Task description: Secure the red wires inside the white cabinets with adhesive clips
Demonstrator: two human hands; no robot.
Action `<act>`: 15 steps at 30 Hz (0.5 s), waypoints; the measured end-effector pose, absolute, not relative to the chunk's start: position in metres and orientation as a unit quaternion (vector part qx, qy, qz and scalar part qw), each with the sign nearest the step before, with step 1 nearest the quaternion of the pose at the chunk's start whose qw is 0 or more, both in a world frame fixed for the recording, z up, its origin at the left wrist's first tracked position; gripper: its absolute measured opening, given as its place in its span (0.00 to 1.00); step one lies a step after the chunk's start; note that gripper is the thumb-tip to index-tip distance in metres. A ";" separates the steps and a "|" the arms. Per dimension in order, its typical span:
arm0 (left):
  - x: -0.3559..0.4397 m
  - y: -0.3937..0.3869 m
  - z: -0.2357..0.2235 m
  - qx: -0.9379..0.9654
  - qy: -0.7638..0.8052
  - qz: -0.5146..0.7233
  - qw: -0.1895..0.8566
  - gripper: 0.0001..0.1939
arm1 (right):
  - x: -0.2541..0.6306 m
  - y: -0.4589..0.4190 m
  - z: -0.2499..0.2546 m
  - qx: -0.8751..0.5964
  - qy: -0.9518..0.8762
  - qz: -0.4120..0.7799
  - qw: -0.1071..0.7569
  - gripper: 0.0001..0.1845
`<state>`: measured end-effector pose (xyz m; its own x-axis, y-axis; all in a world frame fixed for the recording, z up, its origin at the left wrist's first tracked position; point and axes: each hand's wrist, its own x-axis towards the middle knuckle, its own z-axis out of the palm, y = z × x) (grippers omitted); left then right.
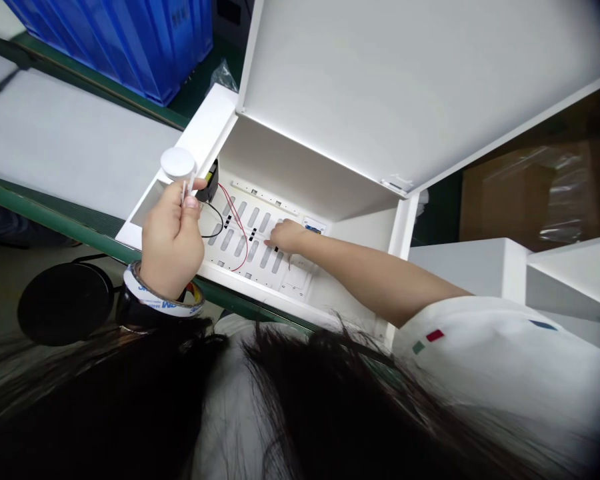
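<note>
Left hand (173, 240) clenched around the stem of a white disc-topped plastic fitting (177, 163), cap sticking out above the fingers, just beside the open white metal enclosure's (310, 167) edge. Roll of adhesive tape (163, 300) worn on the left wrist. Right hand (286, 237) reaches into the enclosure, fingertips down on the slotted white panel (253, 217); can't tell if it's pinching anything. Red wire (235, 213) runs across the panel between the hands, black wire (211, 223) loops just below the left hand, and a black module (210, 183) sits just past its fingers. Hinged enclosure door (405, 87) stands open beyond the right hand. White-topped bench (65, 140) and blue plastic crate (110, 40) lie beyond the left hand.
</note>
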<state>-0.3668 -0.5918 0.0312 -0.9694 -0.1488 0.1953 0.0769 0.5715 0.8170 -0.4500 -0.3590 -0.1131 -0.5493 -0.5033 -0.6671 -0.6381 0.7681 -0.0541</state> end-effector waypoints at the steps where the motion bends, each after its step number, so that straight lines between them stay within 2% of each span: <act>1: -0.367 -0.591 0.032 0.019 -0.875 -0.468 0.120 0.15 | -0.453 -0.360 -0.112 -0.332 0.875 0.093 0.340 0.16; 5: -0.366 -0.587 0.033 0.010 -0.875 -0.471 0.115 0.16 | -0.458 -0.374 -0.110 -0.349 0.885 0.051 0.303 0.23; 7: -0.366 -0.586 0.034 0.006 -0.873 -0.475 0.109 0.17 | -0.455 -0.381 -0.111 -0.332 0.886 0.060 0.318 0.25; 15: -0.367 -0.588 0.032 -0.005 -0.891 -0.445 0.090 0.15 | -0.447 -0.369 -0.105 -0.198 0.895 0.047 0.396 0.19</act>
